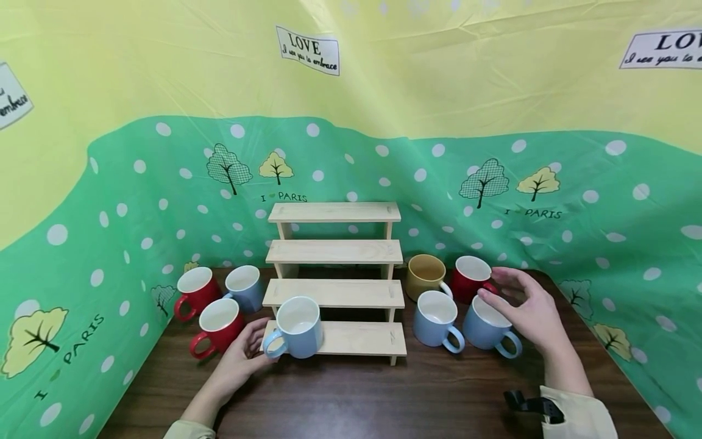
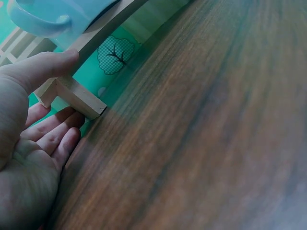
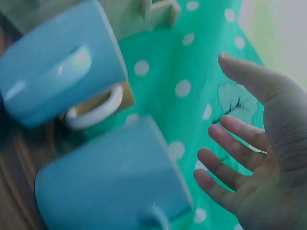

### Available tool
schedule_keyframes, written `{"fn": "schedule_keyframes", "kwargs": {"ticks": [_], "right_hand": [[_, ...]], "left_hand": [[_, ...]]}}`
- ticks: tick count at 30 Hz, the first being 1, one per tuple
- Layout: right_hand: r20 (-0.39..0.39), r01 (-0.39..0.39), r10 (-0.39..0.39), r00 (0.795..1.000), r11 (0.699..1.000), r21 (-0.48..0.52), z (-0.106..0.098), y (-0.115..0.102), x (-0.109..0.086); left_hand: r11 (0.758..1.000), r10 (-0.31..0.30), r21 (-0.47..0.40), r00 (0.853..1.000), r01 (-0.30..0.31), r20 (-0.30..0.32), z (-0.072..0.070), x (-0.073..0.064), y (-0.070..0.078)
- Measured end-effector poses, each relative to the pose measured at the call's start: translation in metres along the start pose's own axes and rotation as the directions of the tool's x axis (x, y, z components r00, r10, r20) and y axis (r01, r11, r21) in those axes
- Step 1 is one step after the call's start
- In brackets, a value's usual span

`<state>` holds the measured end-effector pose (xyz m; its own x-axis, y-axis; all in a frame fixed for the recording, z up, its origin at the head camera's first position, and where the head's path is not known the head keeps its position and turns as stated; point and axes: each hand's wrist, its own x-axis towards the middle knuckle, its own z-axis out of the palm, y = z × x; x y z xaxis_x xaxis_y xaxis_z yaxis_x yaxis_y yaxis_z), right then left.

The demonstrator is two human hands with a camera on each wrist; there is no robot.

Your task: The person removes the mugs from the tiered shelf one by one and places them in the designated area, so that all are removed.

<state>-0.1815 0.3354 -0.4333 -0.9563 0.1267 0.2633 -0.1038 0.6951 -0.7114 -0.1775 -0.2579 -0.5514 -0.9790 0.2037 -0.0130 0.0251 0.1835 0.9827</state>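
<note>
A stepped wooden rack (image 1: 351, 338) stands on the table. At the left end of its lowest shelf sits a light blue mug (image 1: 307, 338), upright, handle to the left. My left hand (image 1: 241, 363) holds that shelf end; in the left wrist view its thumb lies along the board and its fingers reach behind the rack's leg (image 2: 79, 98). Over the rightmost blue mug (image 1: 485, 332), my right hand (image 1: 532, 311) hovers with fingers spread and nothing in it. Around that mug stand another blue mug (image 1: 433, 332), a red mug (image 1: 463, 289) and a yellow mug (image 1: 419, 289).
Left of the rack stand two red mugs, one at the back (image 1: 200, 296) and one in front (image 1: 225, 332), with a blue mug (image 1: 249, 292) beside them. A green and yellow patterned cloth (image 1: 351, 158) hangs behind and along both sides of the dark wooden table (image 1: 351, 402).
</note>
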Motion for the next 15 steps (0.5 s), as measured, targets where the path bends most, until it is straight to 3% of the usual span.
{"fn": "schedule_keyframes", "kwargs": {"ticks": [5, 15], "right_hand": [[-0.018, 0.082, -0.081, 0.997, 0.996, 0.029, 0.007, -0.020, -0.005], [0.073, 0.191, -0.205, 0.976, 0.967, 0.169, 0.037, -0.071, -0.019]], "left_hand": [[1.000, -0.005, 0.005, 1.000, 0.005, -0.005, 0.000, 0.000, 0.000], [1.000, -0.002, -0.005, 1.000, 0.002, 0.002, 0.002, -0.001, -0.001]]}}
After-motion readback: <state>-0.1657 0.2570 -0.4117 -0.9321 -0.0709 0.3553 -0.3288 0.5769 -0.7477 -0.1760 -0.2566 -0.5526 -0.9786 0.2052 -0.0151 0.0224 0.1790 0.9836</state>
